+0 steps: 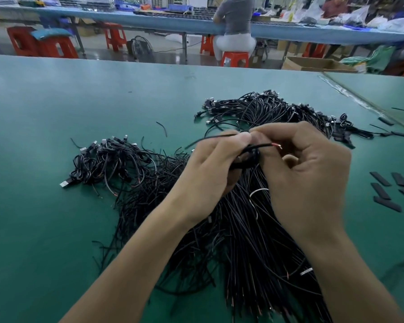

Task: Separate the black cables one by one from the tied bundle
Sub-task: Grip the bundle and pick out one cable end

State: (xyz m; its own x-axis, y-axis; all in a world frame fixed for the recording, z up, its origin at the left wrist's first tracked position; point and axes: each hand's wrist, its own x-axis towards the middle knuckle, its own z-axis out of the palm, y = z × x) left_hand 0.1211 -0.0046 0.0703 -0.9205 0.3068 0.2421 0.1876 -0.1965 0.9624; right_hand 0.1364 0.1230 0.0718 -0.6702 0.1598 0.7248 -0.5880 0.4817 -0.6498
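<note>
So both hands are up over the tied bundle (pixel 243 229) of black cables, which sprawls across the green worktop (pixel 56 229). The left grip (pixel 210 169) is curled, pinching one thin cable (pixel 210 137) at the thumb. The right grip (pixel 306 173) pinches right beside it, probably the same strand. A looser pile (pixel 112 164) sits further left.

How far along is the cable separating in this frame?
Seemingly done: a loose pile lies at the left, a second heap behind the hands. In hand: left hand and right hand both pinch a cable with a bared end, raised over the tied bundle. Left: that bundle, white tie on, holds many cables, so much work likely remains.
</note>
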